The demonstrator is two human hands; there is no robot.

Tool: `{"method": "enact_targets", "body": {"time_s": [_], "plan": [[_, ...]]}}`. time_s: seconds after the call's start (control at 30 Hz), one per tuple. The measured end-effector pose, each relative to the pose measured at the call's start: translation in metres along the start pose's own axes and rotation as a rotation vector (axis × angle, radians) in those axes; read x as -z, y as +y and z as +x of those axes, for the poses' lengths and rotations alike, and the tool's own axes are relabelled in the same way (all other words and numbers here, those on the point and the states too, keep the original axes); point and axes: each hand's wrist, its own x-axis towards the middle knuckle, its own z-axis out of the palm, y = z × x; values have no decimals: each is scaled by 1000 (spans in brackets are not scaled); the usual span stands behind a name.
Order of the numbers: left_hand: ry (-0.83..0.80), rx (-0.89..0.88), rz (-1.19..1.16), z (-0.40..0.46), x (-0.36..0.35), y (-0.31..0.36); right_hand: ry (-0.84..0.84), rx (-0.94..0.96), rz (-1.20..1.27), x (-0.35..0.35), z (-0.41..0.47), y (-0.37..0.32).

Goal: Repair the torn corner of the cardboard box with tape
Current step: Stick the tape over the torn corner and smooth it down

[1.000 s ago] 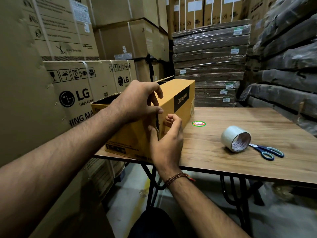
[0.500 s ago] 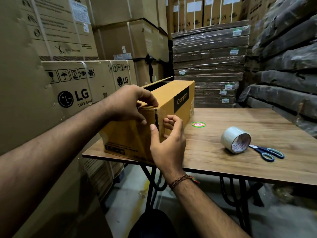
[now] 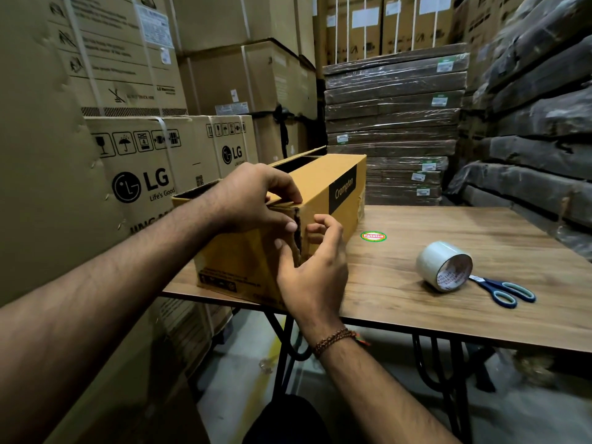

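Observation:
A yellow-brown cardboard box [image 3: 323, 187] marked "Crompton" lies on the wooden table [image 3: 416, 309] at its left end, top flap ajar. Its near vertical corner is split open in a dark ragged tear [image 3: 298, 233]. My left hand [image 3: 253, 198] grips the box's top near corner, thumb pressed beside the tear. My right hand [image 3: 312, 267] clasps the same corner lower down, thumb on the left face and fingers on the right face. A roll of clear tape [image 3: 443, 265] lies on its side to the right, apart from both hands.
Blue-handled scissors [image 3: 503, 291] lie just right of the tape roll. A round green-and-red sticker [image 3: 373, 236] is on the tabletop near the box. Stacked LG cartons [image 3: 141, 168] stand close on the left; wrapped flat stacks [image 3: 394, 123] fill the back and right.
My left hand slid from the box's near face up onto its top corner. The box turned slightly and the tear shows more. My right hand stayed at the corner.

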Motion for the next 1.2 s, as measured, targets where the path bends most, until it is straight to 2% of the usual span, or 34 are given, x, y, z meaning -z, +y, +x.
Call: {"method": "enact_targets", "body": {"time_s": [0.17, 0.73, 0.9, 1.2], "plan": [[68, -21, 8, -1, -7, 2, 15, -35, 9, -3, 3, 0], [10, -7, 8, 1, -2, -1, -54, -33, 188, 5, 9, 24], [-10, 10, 19, 2, -1, -1, -14, -49, 153, 5, 15, 28], [-28, 52, 126, 1, -7, -2, -47, -81, 111, 1, 17, 25]]}}
